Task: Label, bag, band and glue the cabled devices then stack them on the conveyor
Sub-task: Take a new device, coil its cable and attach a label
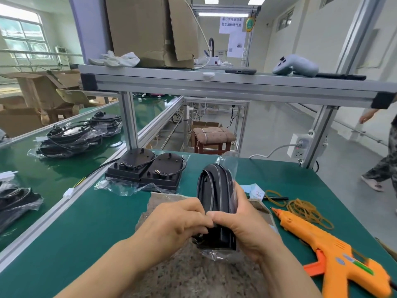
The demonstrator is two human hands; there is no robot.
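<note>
A black cabled device [214, 190] stands on edge above a grey mat [193, 272], partly inside a clear plastic bag [231, 164]. My right hand [238, 224] grips its lower right side through the bag. My left hand [176, 222] pinches the bag or device at its near lower edge, fingertips meeting the right thumb. Two more black devices [146, 168] with cables lie flat on clear bags at the table's back. An orange glue gun [335, 254] lies to the right, with tan rubber bands [305, 209] behind it. Bagged devices [71, 136] are stacked on the green conveyor [53, 175] at left.
An aluminium frame shelf [214, 82] crosses overhead, carrying a cardboard box [150, 29], white gloves and a grey controller [296, 65]. A label sheet [254, 191] and a black pen [277, 198] lie behind my right hand. A person [384, 158] walks at the far right. A stool [212, 136] stands beyond the table.
</note>
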